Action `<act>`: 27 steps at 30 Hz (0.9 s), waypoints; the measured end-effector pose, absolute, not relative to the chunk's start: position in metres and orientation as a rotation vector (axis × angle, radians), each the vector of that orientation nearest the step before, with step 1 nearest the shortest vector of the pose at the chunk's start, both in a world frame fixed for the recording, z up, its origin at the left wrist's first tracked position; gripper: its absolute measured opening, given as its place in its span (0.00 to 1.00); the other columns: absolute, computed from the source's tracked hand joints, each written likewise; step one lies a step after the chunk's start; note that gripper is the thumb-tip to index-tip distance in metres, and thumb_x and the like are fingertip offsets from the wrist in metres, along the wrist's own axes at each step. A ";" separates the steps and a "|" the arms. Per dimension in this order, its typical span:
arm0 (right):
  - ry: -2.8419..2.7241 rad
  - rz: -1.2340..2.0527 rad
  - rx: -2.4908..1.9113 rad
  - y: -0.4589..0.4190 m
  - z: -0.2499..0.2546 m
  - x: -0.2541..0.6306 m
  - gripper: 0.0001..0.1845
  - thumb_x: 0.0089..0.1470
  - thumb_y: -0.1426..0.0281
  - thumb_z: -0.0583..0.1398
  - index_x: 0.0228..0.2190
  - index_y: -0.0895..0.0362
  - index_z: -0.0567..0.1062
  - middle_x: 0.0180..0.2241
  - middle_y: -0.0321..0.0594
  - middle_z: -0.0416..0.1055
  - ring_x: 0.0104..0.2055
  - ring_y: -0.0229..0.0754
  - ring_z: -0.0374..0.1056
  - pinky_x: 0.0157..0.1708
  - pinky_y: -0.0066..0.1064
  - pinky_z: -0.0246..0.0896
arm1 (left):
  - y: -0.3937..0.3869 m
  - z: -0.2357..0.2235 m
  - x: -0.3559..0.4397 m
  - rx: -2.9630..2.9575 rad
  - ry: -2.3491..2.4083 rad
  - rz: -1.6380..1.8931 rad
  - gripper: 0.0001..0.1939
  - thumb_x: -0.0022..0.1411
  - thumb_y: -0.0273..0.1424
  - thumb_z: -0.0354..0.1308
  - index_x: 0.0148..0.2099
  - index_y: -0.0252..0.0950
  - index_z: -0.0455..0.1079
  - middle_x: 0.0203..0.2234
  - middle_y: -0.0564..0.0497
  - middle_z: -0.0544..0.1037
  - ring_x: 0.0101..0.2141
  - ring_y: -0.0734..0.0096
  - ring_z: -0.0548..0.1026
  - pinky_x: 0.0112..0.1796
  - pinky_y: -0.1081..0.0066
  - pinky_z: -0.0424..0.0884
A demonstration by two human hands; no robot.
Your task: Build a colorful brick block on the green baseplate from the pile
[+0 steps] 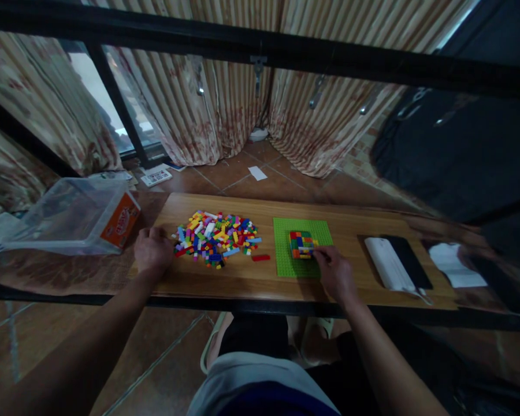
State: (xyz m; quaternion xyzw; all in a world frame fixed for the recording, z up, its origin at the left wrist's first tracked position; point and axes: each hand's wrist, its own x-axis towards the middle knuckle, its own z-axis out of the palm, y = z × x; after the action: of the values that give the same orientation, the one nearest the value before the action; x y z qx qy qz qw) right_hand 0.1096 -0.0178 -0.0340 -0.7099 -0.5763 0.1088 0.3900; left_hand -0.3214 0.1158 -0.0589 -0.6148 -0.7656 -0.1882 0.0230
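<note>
A low block of multicoloured toy bricks stands on a green studded baseplate. My right hand is at the block's right side, with thumb and fingertips closed on its edge; the exact brick between them is too small to make out. Left of the baseplate lies a heap of loose toy bricks in many colours. One long red brick lies apart, between heap and baseplate. At the heap's left edge my left hand rests on the wooden board with its fingers curled in, so what they hold, if anything, is hidden.
A clear plastic bin with an orange label stands left of the wooden board. To the right lie a white pouch-like item, a dark flat item and a crumpled white paper. A dark bar crosses beyond the table.
</note>
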 end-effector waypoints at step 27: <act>-1.659 0.335 -1.693 0.006 -0.055 0.124 0.15 0.57 0.56 0.58 0.30 0.52 0.79 0.47 0.45 0.69 0.53 0.49 0.64 0.53 0.49 0.58 | 0.115 -0.058 -0.321 -1.888 -2.387 -0.589 0.16 0.60 0.27 0.49 0.46 0.32 0.73 0.46 0.37 0.71 0.47 0.51 0.72 0.45 0.59 0.69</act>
State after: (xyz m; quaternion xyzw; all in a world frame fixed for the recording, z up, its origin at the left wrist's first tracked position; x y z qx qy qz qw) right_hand 0.1237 0.0055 -0.0552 -0.6583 -0.6451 0.1304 0.3652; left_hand -0.3208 0.1153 -0.0585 -0.6089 -0.7698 -0.1900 0.0207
